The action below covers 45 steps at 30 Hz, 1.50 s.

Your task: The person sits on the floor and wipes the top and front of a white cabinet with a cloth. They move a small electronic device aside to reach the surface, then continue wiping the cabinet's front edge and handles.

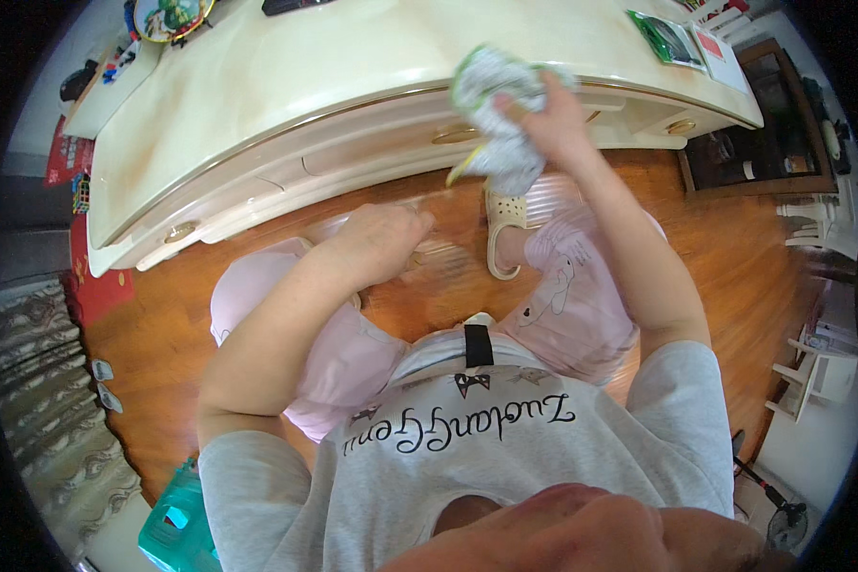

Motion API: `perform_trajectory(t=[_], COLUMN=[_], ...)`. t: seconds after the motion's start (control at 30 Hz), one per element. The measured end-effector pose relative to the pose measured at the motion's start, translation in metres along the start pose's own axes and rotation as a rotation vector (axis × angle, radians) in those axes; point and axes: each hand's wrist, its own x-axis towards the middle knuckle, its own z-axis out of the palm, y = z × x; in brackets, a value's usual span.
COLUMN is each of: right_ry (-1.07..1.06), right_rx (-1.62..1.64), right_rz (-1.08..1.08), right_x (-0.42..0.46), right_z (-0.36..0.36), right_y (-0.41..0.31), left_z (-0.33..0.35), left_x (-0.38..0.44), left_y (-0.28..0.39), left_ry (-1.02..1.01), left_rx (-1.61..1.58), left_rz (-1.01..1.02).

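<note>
My right hand grips a crumpled white cloth with green and yellow edging, blurred by motion. The cloth is at the front edge of a glossy cream cabinet, partly over it, and its lower end hangs before the drawer fronts. My left hand is held lower, over the floor between my knees, its back towards me and its fingers curled. Its palm side is hidden, so whether anything is in it does not show. Beneath the cloth's hanging end, a cream clog is on my foot.
Brass handles stick out from the cabinet front. On its top stand a decorative plate and, at right, a green packet. A teal plastic container stands on the wooden floor behind me at left. A dark-framed glass cabinet is at right.
</note>
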Motion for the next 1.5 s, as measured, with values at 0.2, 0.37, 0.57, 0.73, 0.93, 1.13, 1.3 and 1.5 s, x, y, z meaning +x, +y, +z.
perform_trajectory(t=[0.2,0.37,0.57,0.73,0.93,1.13,1.3,1.5], right_ry=[-0.665,-0.058,0.339,0.069,-0.104,-0.397,-0.294,0.074], right_rx=[0.176,0.006,0.248,0.087,-0.136,0.042,-0.065,-0.212], right_rz=[-0.303,0.008,0.331,0.168,-0.215,-0.569,-0.406,-0.112], right_x=[-0.021,0.013,0.064,0.052,0.019,-0.01,0.005,0.036], right_z=[0.009,-0.041,-0.134,-0.083,-0.031,0.026,0.005,-0.084], right_y=[-0.046,-0.009,0.164,0.107,-0.007,-0.058,-0.038,0.066], left_z=[0.012,-0.002,0.002,-0.001,0.0,-0.011,-0.007,-0.001], left_x=[-0.004,-0.009,-0.025,-0.037,-0.03,-0.027,-0.032,-0.044], left_y=[-0.004,-0.005,-0.006,0.005,-0.003,-0.002,-0.007,-0.005], left_ry=[0.276,0.039,0.167,0.144,0.134,0.087,0.129,0.189], left_rx=[-0.165,-0.003,-0.041,-0.016,-0.023,-0.044,-0.064,-0.054], left_rz=[-0.046,-0.033,0.049,0.016,0.03,-0.056,-0.047,-0.04])
